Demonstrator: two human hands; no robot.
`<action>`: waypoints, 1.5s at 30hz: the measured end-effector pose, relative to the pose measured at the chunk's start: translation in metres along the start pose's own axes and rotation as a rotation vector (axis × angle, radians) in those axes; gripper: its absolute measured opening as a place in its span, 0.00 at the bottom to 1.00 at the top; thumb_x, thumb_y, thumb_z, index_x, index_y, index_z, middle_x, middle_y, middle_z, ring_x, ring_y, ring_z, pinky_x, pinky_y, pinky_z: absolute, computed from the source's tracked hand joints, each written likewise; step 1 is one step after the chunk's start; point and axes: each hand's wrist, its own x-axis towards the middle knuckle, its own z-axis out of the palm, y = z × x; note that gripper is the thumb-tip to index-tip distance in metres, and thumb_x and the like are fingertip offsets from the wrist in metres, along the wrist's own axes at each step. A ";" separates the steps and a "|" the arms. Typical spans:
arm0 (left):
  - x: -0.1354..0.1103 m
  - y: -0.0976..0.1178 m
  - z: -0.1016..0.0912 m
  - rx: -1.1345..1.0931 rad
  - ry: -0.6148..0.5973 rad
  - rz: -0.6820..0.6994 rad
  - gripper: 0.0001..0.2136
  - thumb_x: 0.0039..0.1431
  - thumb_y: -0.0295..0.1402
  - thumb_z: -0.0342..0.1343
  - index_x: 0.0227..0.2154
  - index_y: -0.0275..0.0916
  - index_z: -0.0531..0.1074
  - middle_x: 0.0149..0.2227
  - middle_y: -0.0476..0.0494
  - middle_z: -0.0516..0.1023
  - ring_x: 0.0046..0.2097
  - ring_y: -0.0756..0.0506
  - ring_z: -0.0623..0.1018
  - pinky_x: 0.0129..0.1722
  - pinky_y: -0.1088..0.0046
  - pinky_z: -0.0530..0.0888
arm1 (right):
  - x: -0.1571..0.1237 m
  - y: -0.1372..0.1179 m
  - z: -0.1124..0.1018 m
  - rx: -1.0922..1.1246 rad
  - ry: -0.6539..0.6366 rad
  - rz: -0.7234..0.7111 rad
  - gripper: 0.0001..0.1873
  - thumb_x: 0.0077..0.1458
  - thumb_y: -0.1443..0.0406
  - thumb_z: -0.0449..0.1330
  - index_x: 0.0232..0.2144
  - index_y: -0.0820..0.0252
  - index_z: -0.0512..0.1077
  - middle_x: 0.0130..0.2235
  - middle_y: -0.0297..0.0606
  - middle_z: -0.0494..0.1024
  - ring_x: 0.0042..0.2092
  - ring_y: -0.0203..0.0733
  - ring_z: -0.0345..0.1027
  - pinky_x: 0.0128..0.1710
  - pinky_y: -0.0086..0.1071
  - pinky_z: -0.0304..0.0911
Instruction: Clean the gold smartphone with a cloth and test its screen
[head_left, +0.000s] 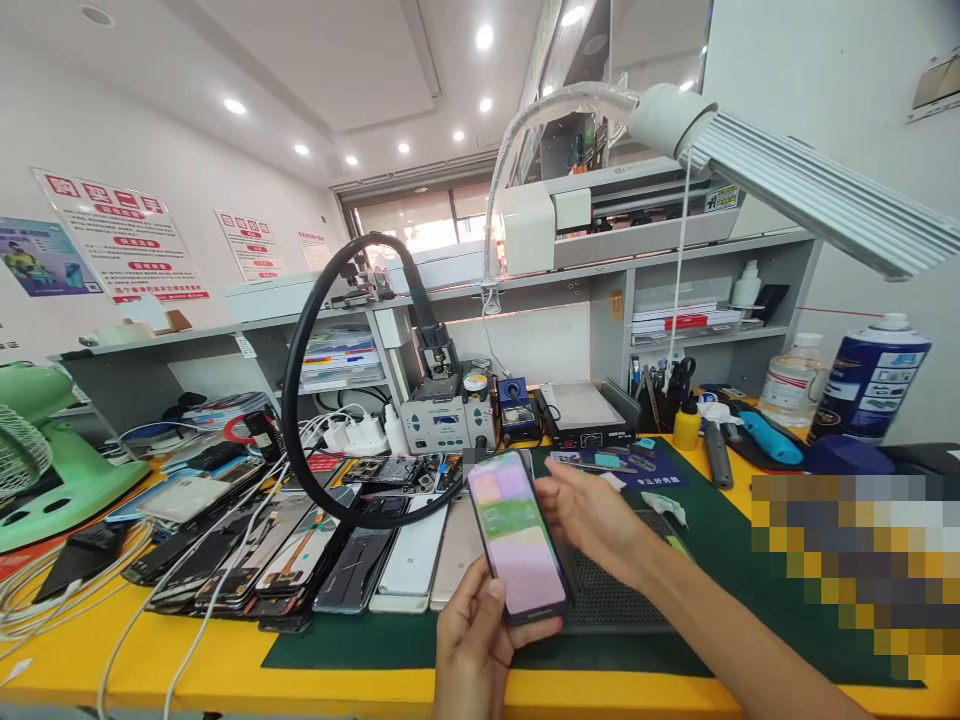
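Observation:
A smartphone with a lit screen in pink, green and yellow is tilted up above the bench. My left hand grips its lower end, thumb along the left edge and fingers passing behind. Beside the upper right edge is my right hand, thumb stretched out and fingers loosely bent. Whether those fingertips touch the phone, I cannot tell. Under the hands lies a dark perforated pad on a green mat.
Rows of phones and phone parts lie to the left, crossed by white cables. A hot-air station with a looped black hose stands behind. A lamp hangs overhead; a spray can and bottle stand right.

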 end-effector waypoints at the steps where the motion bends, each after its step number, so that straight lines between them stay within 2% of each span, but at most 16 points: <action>1: 0.000 0.002 0.002 -0.033 0.032 0.000 0.16 0.51 0.33 0.68 0.43 0.35 0.78 0.42 0.36 0.83 0.40 0.39 0.81 0.35 0.56 0.83 | 0.001 0.006 0.005 0.040 -0.034 0.040 0.27 0.68 0.53 0.48 0.39 0.68 0.79 0.38 0.47 0.83 0.38 0.46 0.76 0.41 0.34 0.66; 4: 0.000 0.008 0.008 -0.109 0.092 0.020 0.16 0.51 0.28 0.67 0.44 0.36 0.78 0.44 0.36 0.83 0.42 0.39 0.82 0.36 0.57 0.83 | 0.006 0.021 0.020 0.157 -0.062 0.094 0.22 0.68 0.58 0.50 0.42 0.67 0.79 0.39 0.44 0.83 0.38 0.43 0.76 0.42 0.32 0.67; 8: 0.000 0.012 0.010 -0.105 0.064 0.021 0.18 0.53 0.28 0.66 0.48 0.35 0.75 0.46 0.35 0.83 0.43 0.39 0.82 0.37 0.61 0.83 | 0.013 0.030 0.027 0.278 -0.063 0.116 0.24 0.69 0.57 0.48 0.45 0.68 0.77 0.39 0.46 0.83 0.37 0.43 0.77 0.41 0.32 0.68; 12: 0.004 0.006 0.007 0.063 -0.003 -0.036 0.26 0.56 0.35 0.64 0.55 0.32 0.66 0.37 0.34 0.83 0.34 0.40 0.84 0.34 0.64 0.82 | 0.015 0.031 0.021 0.365 -0.097 0.158 0.29 0.69 0.54 0.44 0.46 0.72 0.75 0.39 0.53 0.82 0.38 0.49 0.78 0.40 0.37 0.69; 16: 0.004 -0.006 0.013 0.233 -0.031 0.070 0.35 0.51 0.36 0.67 0.58 0.36 0.57 0.31 0.44 0.79 0.26 0.45 0.79 0.23 0.71 0.79 | 0.015 0.031 0.017 0.432 -0.123 0.164 0.30 0.68 0.53 0.44 0.47 0.74 0.74 0.39 0.56 0.82 0.38 0.52 0.78 0.41 0.40 0.70; 18: 0.002 -0.009 0.020 0.300 -0.024 0.120 0.34 0.49 0.36 0.67 0.56 0.38 0.57 0.28 0.50 0.77 0.21 0.50 0.74 0.17 0.75 0.75 | 0.015 0.032 0.018 0.463 -0.123 0.147 0.30 0.68 0.53 0.45 0.48 0.74 0.74 0.38 0.56 0.82 0.37 0.52 0.78 0.42 0.41 0.70; 22: 0.004 -0.006 0.035 0.351 0.022 0.094 0.24 0.53 0.36 0.63 0.51 0.41 0.60 0.28 0.54 0.75 0.15 0.56 0.64 0.12 0.78 0.68 | 0.013 0.031 0.020 0.531 -0.123 0.097 0.28 0.68 0.55 0.45 0.49 0.73 0.74 0.37 0.53 0.82 0.36 0.50 0.78 0.43 0.40 0.70; 24: 0.007 -0.001 0.040 0.384 0.064 0.088 0.21 0.57 0.41 0.60 0.51 0.41 0.62 0.26 0.55 0.74 0.14 0.56 0.64 0.11 0.80 0.67 | 0.012 0.030 0.020 0.566 -0.128 0.080 0.26 0.68 0.55 0.46 0.48 0.71 0.74 0.37 0.51 0.82 0.37 0.50 0.78 0.43 0.40 0.70; 26: 0.010 0.004 0.042 0.428 0.098 0.072 0.21 0.62 0.48 0.53 0.50 0.39 0.63 0.19 0.56 0.71 0.13 0.54 0.65 0.10 0.81 0.65 | 0.011 0.028 0.020 0.595 -0.136 0.083 0.25 0.67 0.55 0.48 0.47 0.71 0.75 0.37 0.50 0.82 0.37 0.50 0.78 0.44 0.41 0.70; 28: 0.012 0.007 0.041 0.440 0.072 0.024 0.25 0.64 0.53 0.45 0.51 0.36 0.64 0.14 0.56 0.67 0.13 0.51 0.67 0.10 0.81 0.65 | 0.011 0.027 0.018 0.617 -0.144 0.106 0.25 0.66 0.54 0.49 0.46 0.70 0.75 0.36 0.50 0.82 0.36 0.51 0.79 0.43 0.42 0.70; 29: 0.013 0.008 0.040 0.434 0.029 -0.004 0.26 0.64 0.53 0.45 0.52 0.35 0.63 0.13 0.56 0.66 0.14 0.50 0.68 0.11 0.81 0.66 | 0.011 0.026 0.017 0.625 -0.145 0.117 0.25 0.66 0.54 0.50 0.46 0.70 0.76 0.36 0.50 0.82 0.36 0.52 0.79 0.43 0.43 0.71; 31: 0.013 0.010 0.036 0.431 -0.063 -0.017 0.27 0.61 0.50 0.53 0.55 0.35 0.61 0.18 0.53 0.71 0.17 0.50 0.71 0.12 0.80 0.69 | 0.011 0.025 0.015 0.641 -0.142 0.127 0.26 0.66 0.53 0.50 0.45 0.70 0.76 0.35 0.51 0.82 0.36 0.53 0.79 0.42 0.44 0.71; 33: 0.012 0.010 0.032 0.468 -0.115 0.018 0.32 0.53 0.44 0.63 0.56 0.35 0.61 0.28 0.48 0.76 0.23 0.49 0.73 0.13 0.79 0.71 | 0.011 0.023 0.011 0.655 -0.132 0.118 0.26 0.65 0.53 0.50 0.45 0.70 0.76 0.36 0.51 0.82 0.37 0.53 0.79 0.42 0.44 0.71; 35: 0.012 0.009 0.029 0.525 -0.131 0.047 0.32 0.49 0.41 0.67 0.54 0.34 0.63 0.34 0.43 0.77 0.25 0.50 0.73 0.13 0.79 0.70 | 0.011 0.021 0.009 0.669 -0.126 0.101 0.25 0.65 0.53 0.50 0.45 0.69 0.76 0.36 0.52 0.82 0.37 0.53 0.79 0.42 0.44 0.71; 40: 0.012 0.006 0.028 0.627 -0.159 0.045 0.25 0.53 0.40 0.63 0.50 0.33 0.66 0.30 0.47 0.76 0.19 0.55 0.67 0.14 0.81 0.67 | 0.008 0.016 0.004 0.690 -0.152 0.061 0.25 0.64 0.53 0.50 0.45 0.69 0.75 0.36 0.51 0.82 0.36 0.53 0.79 0.41 0.44 0.71; 45: 0.010 0.003 0.034 0.584 -0.123 0.080 0.27 0.51 0.41 0.63 0.51 0.33 0.65 0.27 0.50 0.75 0.17 0.56 0.64 0.13 0.80 0.66 | 0.007 0.014 0.003 0.685 -0.179 0.018 0.23 0.63 0.55 0.52 0.45 0.68 0.76 0.35 0.48 0.82 0.34 0.51 0.79 0.40 0.43 0.71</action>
